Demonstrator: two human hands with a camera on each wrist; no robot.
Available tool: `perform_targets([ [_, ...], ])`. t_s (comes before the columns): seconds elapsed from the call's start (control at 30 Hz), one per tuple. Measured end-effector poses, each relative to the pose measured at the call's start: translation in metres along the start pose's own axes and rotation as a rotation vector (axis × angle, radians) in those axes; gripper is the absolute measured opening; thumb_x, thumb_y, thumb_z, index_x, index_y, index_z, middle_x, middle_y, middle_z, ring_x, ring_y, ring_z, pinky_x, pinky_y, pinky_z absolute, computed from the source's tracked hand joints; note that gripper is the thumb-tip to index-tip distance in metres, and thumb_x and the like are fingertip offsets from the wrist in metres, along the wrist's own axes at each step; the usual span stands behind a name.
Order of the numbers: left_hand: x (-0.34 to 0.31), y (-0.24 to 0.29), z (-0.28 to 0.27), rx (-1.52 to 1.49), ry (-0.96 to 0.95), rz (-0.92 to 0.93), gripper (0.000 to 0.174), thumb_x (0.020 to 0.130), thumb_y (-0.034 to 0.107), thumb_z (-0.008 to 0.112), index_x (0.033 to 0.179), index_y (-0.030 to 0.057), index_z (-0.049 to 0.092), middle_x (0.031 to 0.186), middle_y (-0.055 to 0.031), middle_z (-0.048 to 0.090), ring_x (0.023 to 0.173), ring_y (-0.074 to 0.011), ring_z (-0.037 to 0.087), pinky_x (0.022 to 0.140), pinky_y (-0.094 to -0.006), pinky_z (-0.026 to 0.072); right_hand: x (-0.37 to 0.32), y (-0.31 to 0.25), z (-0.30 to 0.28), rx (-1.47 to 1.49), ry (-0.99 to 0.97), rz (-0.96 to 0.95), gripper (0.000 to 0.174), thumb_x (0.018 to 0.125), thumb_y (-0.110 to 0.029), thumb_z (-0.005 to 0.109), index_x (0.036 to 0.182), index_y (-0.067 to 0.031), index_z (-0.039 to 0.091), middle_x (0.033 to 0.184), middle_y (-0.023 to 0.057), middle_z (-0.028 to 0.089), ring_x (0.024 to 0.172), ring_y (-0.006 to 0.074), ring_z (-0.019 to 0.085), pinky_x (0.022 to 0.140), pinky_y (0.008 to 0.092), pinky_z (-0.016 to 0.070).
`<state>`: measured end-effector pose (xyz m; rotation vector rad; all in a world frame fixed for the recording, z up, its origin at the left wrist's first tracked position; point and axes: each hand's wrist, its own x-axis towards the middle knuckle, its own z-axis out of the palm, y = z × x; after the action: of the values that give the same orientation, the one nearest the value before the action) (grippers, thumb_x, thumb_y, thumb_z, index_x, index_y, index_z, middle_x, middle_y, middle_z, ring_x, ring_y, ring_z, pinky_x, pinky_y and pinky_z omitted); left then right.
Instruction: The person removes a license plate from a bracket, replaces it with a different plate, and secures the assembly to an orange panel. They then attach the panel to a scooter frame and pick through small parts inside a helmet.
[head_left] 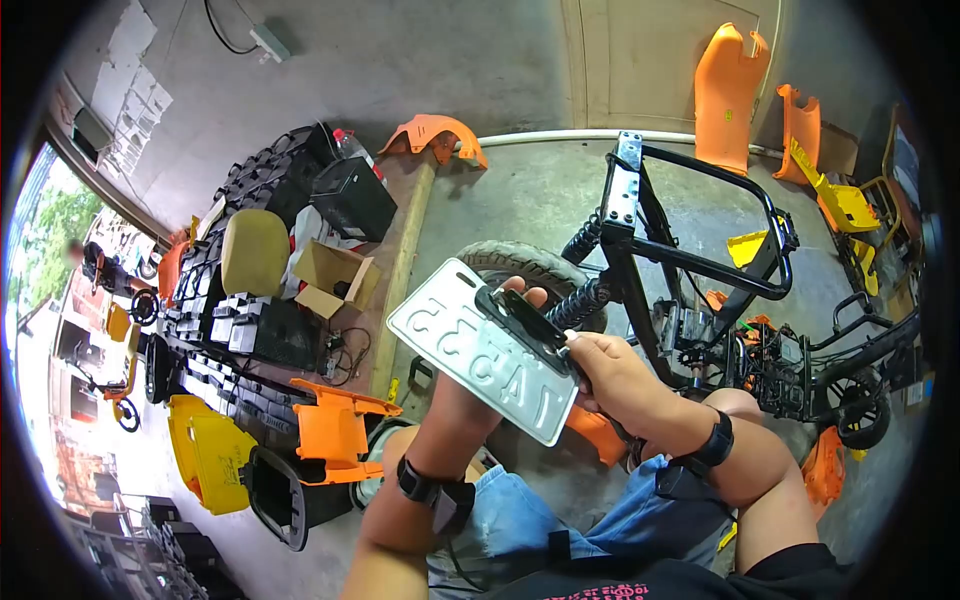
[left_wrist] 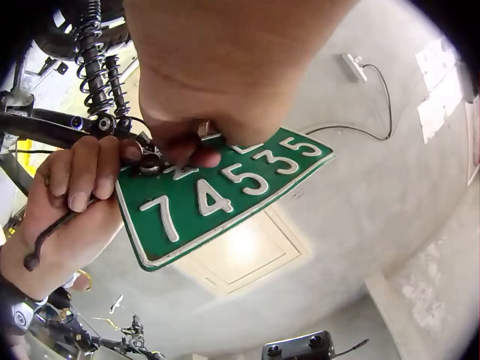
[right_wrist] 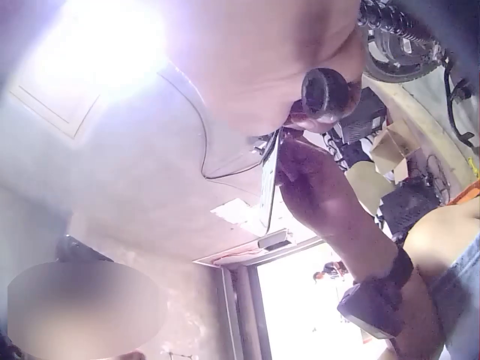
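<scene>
In the head view a number plate (head_left: 480,360) is held up with its pale embossed back towards me and a black bracket (head_left: 522,318) across it. My left hand (head_left: 522,293) holds it from behind, fingertips over the top edge. In the left wrist view the green plate (left_wrist: 225,195) reads 74535, and my left hand (left_wrist: 191,127) pinches it at the bracket bolt. My right hand (head_left: 612,372) grips a black socket wrench (left_wrist: 45,238) at that bolt. The socket end (right_wrist: 324,94) shows under my right hand (right_wrist: 247,60), with the plate (right_wrist: 268,187) edge-on.
A black scooter frame (head_left: 700,255) with a rear tyre (head_left: 520,262) and shock spring (head_left: 585,300) stands just beyond my hands. Orange body panels (head_left: 725,90) lean on the far wall. Batteries (head_left: 260,335), a cardboard box (head_left: 335,275) and yellow panels (head_left: 205,450) lie left.
</scene>
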<state>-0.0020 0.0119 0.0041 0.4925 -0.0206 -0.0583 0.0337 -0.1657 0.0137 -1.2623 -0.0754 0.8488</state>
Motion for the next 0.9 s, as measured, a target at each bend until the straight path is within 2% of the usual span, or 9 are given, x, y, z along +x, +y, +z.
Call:
perform_targets([
  [0.03,0.001,-0.004,-0.002,0.021,0.028,0.071,0.050,0.102,0.040,0.042,0.137,0.0047,0.044,0.133,-0.0171,0.055,0.120,-0.0278,0.057,0.096,-0.0422,0.0525,-0.001,-0.002,0.001,0.031,0.013,0.040,0.035,0.105,-0.032,0.043,0.086,-0.0069,0.059,0.062,-0.0014,0.051,0.048,0.0065,0.041,0.045,0.0231,0.0330],
  [0.13,0.001,0.000,-0.015,0.091,-0.118,-0.016,0.049,0.102,0.039,0.044,0.136,0.0048,0.045,0.131,-0.0172,0.056,0.120,-0.0272,0.057,0.097,-0.0415,0.0522,-0.001,-0.002,0.000,0.028,-0.032,0.053,0.035,0.105,-0.032,0.042,0.085,-0.0073,0.059,0.061,-0.0006,0.050,0.046,0.0068,0.041,0.042,0.0232,0.0319],
  [0.27,0.005,-0.008,-0.027,0.065,-0.140,0.020,0.046,0.101,0.039,0.044,0.134,0.0055,0.046,0.129,-0.0177,0.057,0.119,-0.0288,0.057,0.098,-0.0424,0.0512,-0.002,0.000,0.001,0.037,-0.121,0.022,0.037,0.104,-0.035,0.042,0.084,-0.0079,0.059,0.059,-0.0004,0.050,0.045,0.0067,0.041,0.042,0.0234,0.0322],
  [0.37,0.001,-0.014,-0.011,-0.031,0.037,0.009,0.041,0.101,0.038,0.044,0.129,0.0077,0.049,0.126,-0.0173,0.058,0.113,-0.0326,0.059,0.097,-0.0439,0.0504,0.002,0.004,-0.002,-0.018,0.068,0.030,0.037,0.103,-0.036,0.045,0.086,-0.0079,0.063,0.062,-0.0017,0.051,0.048,0.0056,0.042,0.045,0.0221,0.0331],
  [0.5,0.002,-0.010,-0.011,-0.043,0.040,0.066,0.039,0.102,0.037,0.042,0.126,0.0078,0.051,0.117,-0.0151,0.062,0.113,-0.0334,0.060,0.101,-0.0464,0.0470,0.001,-0.010,-0.004,-0.056,0.165,-0.116,0.038,0.103,-0.035,0.046,0.091,-0.0058,0.067,0.070,-0.0031,0.055,0.058,0.0035,0.044,0.050,0.0211,0.0358],
  [0.6,0.010,-0.007,-0.031,-0.151,-0.160,0.031,0.037,0.102,0.033,0.045,0.126,0.0061,0.053,0.115,-0.0139,0.062,0.109,-0.0319,0.061,0.105,-0.0474,0.0434,0.004,-0.015,-0.017,-0.184,0.212,-0.227,0.042,0.104,-0.037,0.043,0.089,-0.0060,0.065,0.065,-0.0039,0.053,0.051,0.0036,0.047,0.046,0.0201,0.0351],
  [0.67,0.005,-0.007,-0.035,-0.145,-0.101,0.020,0.041,0.101,0.034,0.047,0.128,0.0041,0.052,0.111,-0.0144,0.062,0.104,-0.0306,0.062,0.101,-0.0460,0.0461,0.006,-0.021,-0.028,-0.238,0.226,-0.253,0.041,0.104,-0.037,0.044,0.087,-0.0057,0.065,0.065,-0.0038,0.053,0.050,0.0038,0.045,0.046,0.0204,0.0346],
  [0.77,0.000,-0.008,-0.035,-0.247,-0.134,-0.315,0.049,0.097,0.036,0.054,0.132,0.0018,0.048,0.112,-0.0167,0.059,0.096,-0.0289,0.062,0.091,-0.0441,0.0514,0.009,-0.027,-0.038,-0.056,0.235,-0.336,0.041,0.104,-0.038,0.044,0.084,-0.0064,0.061,0.061,-0.0022,0.051,0.048,0.0074,0.047,0.045,0.0213,0.0341],
  [0.9,-0.009,-0.016,-0.030,-0.209,-0.126,-0.366,0.053,0.097,0.034,0.054,0.136,-0.0014,0.044,0.114,-0.0172,0.058,0.098,-0.0273,0.062,0.087,-0.0384,0.0537,0.007,-0.029,-0.037,0.071,0.161,-0.267,0.044,0.105,-0.041,0.040,0.092,-0.0034,0.059,0.059,0.0016,0.052,0.044,0.0107,0.047,0.042,0.0249,0.0369],
])
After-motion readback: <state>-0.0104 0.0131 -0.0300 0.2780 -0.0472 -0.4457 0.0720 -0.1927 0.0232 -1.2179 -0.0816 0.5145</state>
